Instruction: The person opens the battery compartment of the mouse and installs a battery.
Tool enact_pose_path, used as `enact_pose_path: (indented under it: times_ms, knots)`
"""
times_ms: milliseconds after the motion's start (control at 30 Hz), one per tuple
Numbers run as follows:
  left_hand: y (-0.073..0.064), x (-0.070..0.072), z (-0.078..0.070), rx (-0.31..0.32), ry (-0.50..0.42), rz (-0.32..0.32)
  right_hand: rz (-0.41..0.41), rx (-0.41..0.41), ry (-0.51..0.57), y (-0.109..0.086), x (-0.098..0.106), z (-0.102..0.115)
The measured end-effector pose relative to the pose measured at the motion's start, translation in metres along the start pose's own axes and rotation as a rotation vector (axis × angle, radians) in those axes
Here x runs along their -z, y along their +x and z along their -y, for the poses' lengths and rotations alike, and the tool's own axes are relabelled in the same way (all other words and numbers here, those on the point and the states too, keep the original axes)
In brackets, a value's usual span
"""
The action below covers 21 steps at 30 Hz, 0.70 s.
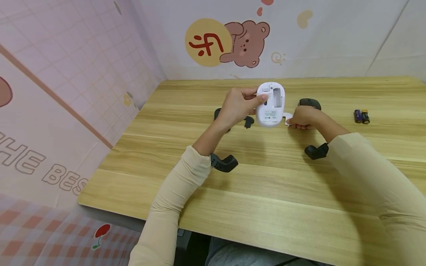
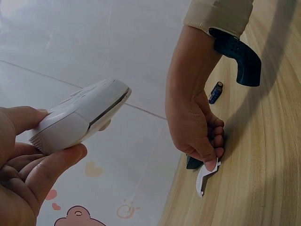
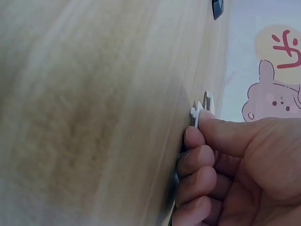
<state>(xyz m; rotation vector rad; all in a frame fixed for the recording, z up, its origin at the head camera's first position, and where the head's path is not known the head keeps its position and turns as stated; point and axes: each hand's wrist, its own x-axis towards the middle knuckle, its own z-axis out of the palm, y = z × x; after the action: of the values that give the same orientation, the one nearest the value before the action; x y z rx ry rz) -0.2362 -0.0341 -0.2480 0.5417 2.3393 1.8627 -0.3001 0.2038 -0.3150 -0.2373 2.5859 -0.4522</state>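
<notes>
In the head view my left hand (image 1: 237,105) grips a white computer mouse (image 1: 271,116) above the table, its underside turned toward me. The battery compartment in that underside is uncovered and holds no battery. My right hand (image 1: 304,116) pinches a small white battery cover (image 1: 287,118) between thumb and forefinger, just right of the mouse and apart from it. The left wrist view shows the mouse (image 2: 80,113) edge-on in the left fingers, and the cover (image 2: 204,179) low over the wood. Up close, the right wrist view shows the thumb on the cover (image 3: 208,101).
Two batteries (image 1: 361,116) stand or lie side by side at the right of the wooden table (image 1: 253,192). A dark mouse (image 1: 310,103) sits behind my right hand. A small black cover (image 1: 249,122) and another dark object (image 1: 217,113) lie near my left hand. A printed cloth wall rises behind.
</notes>
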Motion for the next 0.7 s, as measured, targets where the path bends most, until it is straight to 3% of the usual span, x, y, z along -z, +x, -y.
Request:
enact_pose_path:
  times_ms: [167, 400, 533, 700]
  knots:
    - [0.000, 0.000, -0.002, -0.002, 0.007, 0.002, -0.006, 0.018, -0.008, 0.000, 0.001, -0.002]
    - [-0.014, -0.001, -0.019, 0.011, 0.011, 0.013, -0.021, 0.020, -0.041, 0.003, 0.001, -0.004]
    - [-0.004, -0.002, -0.007, 0.008, 0.013, 0.010, -0.048, 0.024, -0.031, 0.001, 0.000, -0.003]
    - [-0.001, -0.002, -0.003, 0.001, 0.008, 0.006, -0.107, 0.076, -0.010, -0.008, 0.004, -0.001]
